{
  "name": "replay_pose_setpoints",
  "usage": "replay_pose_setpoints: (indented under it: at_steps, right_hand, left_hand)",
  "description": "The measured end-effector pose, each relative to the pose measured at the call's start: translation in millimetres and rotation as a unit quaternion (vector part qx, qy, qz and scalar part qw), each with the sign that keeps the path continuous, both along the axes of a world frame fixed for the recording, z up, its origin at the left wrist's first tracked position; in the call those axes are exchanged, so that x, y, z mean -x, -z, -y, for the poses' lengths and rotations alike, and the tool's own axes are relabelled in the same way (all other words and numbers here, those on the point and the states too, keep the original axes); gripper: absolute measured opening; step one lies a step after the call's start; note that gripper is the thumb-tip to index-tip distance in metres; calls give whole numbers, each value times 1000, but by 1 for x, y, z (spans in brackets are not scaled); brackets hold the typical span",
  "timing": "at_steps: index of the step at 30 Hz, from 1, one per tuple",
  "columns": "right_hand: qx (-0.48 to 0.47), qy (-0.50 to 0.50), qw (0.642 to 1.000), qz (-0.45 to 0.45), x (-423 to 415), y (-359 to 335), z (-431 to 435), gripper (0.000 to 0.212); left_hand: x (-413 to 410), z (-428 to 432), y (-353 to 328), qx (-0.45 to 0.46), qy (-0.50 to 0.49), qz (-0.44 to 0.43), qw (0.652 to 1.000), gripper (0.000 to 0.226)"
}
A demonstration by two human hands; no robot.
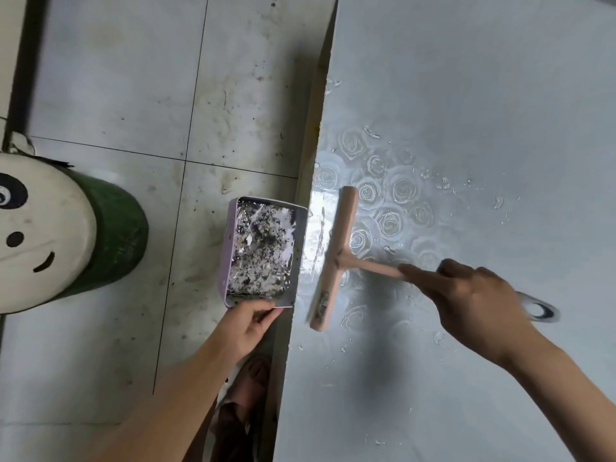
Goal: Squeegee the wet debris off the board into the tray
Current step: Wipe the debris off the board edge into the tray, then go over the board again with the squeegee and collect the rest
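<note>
R grip (476, 295) on pink squeegee (337, 248), L grip (247, 325) on lilac tray (229, 251)

Pink squeegee (336, 258), lilac tray (230, 248), rose-patterned board (466, 95)

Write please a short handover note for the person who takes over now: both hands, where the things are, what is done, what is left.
Left hand holds the near end of the lilac rectangular tray, over the floor close beside the left edge of the grey rose-patterned board.
Right hand grips the handle of the pink T-shaped squeegee, its blade on the board near that edge, level with the tray.
Done: the tray already holds grey-black wet debris.
Left: a wet film between blade and edge, and scattered droplets further right on the board.
</note>
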State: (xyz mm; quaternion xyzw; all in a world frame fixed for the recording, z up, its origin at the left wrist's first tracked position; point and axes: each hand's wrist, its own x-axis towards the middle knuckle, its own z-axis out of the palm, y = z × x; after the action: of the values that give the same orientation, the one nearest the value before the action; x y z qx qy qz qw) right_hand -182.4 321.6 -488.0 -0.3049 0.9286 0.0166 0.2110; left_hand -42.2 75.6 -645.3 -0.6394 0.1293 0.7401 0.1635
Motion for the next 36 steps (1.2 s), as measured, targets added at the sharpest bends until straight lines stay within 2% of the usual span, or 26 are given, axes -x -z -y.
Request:
replay_pose_setpoints:
  at_steps: [5,7,11,16,19,21,25,28,36]
  right_hand:
    - [18,34,999,23,-13,14,20,49]
    - [23,22,999,13,-16,17,33,53]
    - [54,5,998,-23,-24,9,41,60]
    - [52,120,991,-38,-55,-7,40,63]
    - [78,228,970,-17,-76,-7,33,50]
    - [78,284,955,34,-90,-6,31,41]
    - [99,312,942,77,-109,-19,39,38]
    - [110,293,946,80,-119,-41,49,38]
    - [214,275,932,102,-128,-101,111,38]
  left_hand:
    - [-1,-1,2,22,33,0,999,31]
    - [-2,-1,2,35,65,-8,997,27]
    - [-3,4,6,22,57,-19,998,30]
    - [-4,12,1,-26,16,-33,999,18]
    - [-7,17,-7,-34,-18,-45,998,40]
    - [-14,22,-12,-38,-29,-48,998,53]
    - [-27,41,-37,-36,-9,-76,996,49]
    - [-40,63,-65,-18,14,-102,995,19]
    - [-77,144,-146,57,46,-132,989,18]
